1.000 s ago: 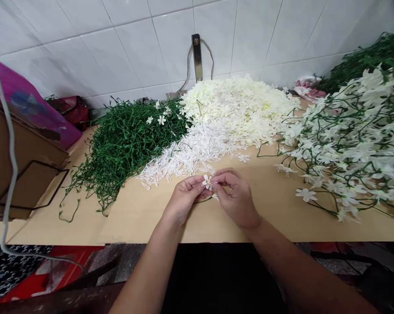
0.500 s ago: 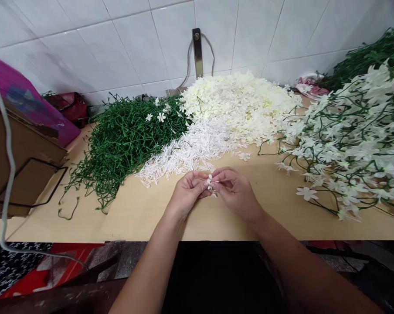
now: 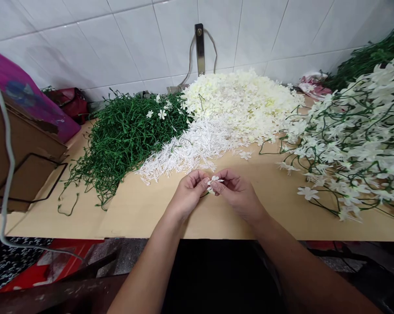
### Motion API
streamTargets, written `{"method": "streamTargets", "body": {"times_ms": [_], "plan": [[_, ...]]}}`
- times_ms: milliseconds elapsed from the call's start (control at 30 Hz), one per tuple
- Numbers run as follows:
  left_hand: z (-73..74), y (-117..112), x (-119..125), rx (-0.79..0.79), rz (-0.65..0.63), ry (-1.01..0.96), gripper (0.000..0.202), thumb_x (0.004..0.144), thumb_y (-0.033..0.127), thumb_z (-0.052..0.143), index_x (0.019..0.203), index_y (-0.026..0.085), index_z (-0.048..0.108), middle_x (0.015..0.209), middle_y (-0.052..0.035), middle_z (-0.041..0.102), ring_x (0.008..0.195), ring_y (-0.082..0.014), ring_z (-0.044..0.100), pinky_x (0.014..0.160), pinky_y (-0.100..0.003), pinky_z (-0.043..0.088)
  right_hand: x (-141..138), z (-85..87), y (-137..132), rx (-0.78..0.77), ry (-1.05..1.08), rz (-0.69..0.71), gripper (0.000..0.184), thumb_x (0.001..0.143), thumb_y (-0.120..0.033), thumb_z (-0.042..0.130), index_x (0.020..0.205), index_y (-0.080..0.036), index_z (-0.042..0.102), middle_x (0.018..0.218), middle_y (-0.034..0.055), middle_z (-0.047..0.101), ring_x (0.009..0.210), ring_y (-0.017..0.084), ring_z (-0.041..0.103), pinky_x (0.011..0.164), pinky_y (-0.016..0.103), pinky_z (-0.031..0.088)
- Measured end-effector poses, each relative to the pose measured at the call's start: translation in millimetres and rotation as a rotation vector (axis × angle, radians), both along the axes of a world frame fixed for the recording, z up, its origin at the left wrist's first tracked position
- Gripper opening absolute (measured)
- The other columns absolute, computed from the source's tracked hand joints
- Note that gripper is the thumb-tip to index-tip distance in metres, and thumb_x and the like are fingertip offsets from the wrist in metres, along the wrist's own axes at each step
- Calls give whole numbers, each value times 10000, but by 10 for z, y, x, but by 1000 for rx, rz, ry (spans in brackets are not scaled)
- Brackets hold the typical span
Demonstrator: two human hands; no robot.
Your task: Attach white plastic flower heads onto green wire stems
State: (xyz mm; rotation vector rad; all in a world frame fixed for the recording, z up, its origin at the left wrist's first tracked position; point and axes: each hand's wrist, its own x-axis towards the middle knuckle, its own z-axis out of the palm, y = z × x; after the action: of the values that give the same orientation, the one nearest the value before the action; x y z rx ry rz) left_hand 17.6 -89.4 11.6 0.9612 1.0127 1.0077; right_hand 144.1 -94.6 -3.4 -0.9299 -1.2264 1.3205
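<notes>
Between the fingertips of both hands is a small white artificial flower [image 3: 214,182], held just above the tabletop. My left hand [image 3: 189,192] is closed, thumb against fingers, at the flower's left side; a bit of dark stem shows below it. My right hand [image 3: 238,192] pinches the same flower from the right. Parts of the flower are hidden behind the fingers. Just beyond the hands lies a heap of thin white stamens [image 3: 197,144], and behind that a large pile of loose cream-white petals [image 3: 239,98].
Green plastic stems [image 3: 134,131] are heaped to the left. Finished-looking white flowers on stems [image 3: 357,144] pile up on the right. A cardboard box [image 3: 20,148] and a grey cable [image 3: 8,144] stand at the far left. A tiled wall [image 3: 134,39] bounds the table [image 3: 144,218].
The flower has turned so its petals show more openly between the fingers. Both hands stay in nearly the same place, and the view has shifted slightly.
</notes>
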Motion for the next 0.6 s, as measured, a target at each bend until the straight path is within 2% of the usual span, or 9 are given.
{"method": "streamTargets", "body": {"times_ms": [100, 167, 233, 300, 333, 433, 500, 600], "plan": [[5, -9, -4, 64, 19, 73, 230, 649, 334, 665, 647, 154, 522, 569, 35, 499, 552, -70, 446, 560, -193, 344, 3, 12, -12, 21, -58, -46, 143, 674, -296, 616, 668, -184, 527, 550, -35, 498, 533, 94, 468, 529, 242, 408], [8, -1, -63, 151, 50, 195, 194, 683, 327, 627, 651, 160, 533, 589, 28, 500, 565, -83, 437, 566, -205, 340, 20, 20, -3, 22, -82, -69, 149, 670, -304, 621, 662, -186, 530, 562, -28, 514, 543, 102, 482, 537, 251, 416], [-1, 22, -182, 270, 131, 428, 145, 711, 310, 589, 685, 171, 559, 637, 14, 519, 590, -102, 438, 580, -221, 338, 56, 34, 24, 10, -64, -94, 167, 653, -317, 639, 652, -188, 531, 576, -23, 530, 552, 108, 497, 544, 256, 427], [-26, 47, -332, 386, 231, 739, 113, 720, 293, 572, 748, 185, 590, 724, -9, 554, 643, -127, 458, 617, -243, 346, 101, 55, 60, -13, -33, -120, 191, 619, -322, 671, 639, -189, 536, 589, -19, 545, 561, 110, 510, 548, 255, 437], [-42, 56, -402, 421, 241, 893, 122, 715, 293, 576, 776, 190, 601, 778, -23, 568, 686, -145, 475, 651, -259, 356, 120, 66, 77, -29, -21, -124, 199, 602, -320, 687, 633, -188, 540, 596, -18, 553, 565, 110, 516, 553, 254, 441], [-85, 56, -518, 444, 161, 1192, 180, 707, 322, 587, 828, 191, 611, 845, -60, 573, 799, -202, 510, 741, -315, 372, 136, 80, 103, -87, -16, -75, 207, 586, -316, 703, 621, -182, 550, 606, -15, 574, 567, 106, 528, 569, 258, 449], [-101, 49, -509, 448, 99, 1278, 189, 716, 312, 580, 854, 185, 604, 860, -75, 570, 840, -223, 519, 766, -336, 375, 111, 67, 97, -128, -40, 6, 201, 598, -317, 694, 626, -177, 553, 599, -12, 582, 559, 109, 535, 570, 266, 450], [-112, 67, -456, 442, 88, 1334, 93, 741, 231, 533, 798, 186, 590, 829, -72, 574, 808, -215, 526, 737, -329, 376, 66, 25, 69, -173, -91, 117, 187, 614, -311, 676, 637, -170, 555, 583, -12, 585, 549, 115, 543, 563, 272, 446]]}}
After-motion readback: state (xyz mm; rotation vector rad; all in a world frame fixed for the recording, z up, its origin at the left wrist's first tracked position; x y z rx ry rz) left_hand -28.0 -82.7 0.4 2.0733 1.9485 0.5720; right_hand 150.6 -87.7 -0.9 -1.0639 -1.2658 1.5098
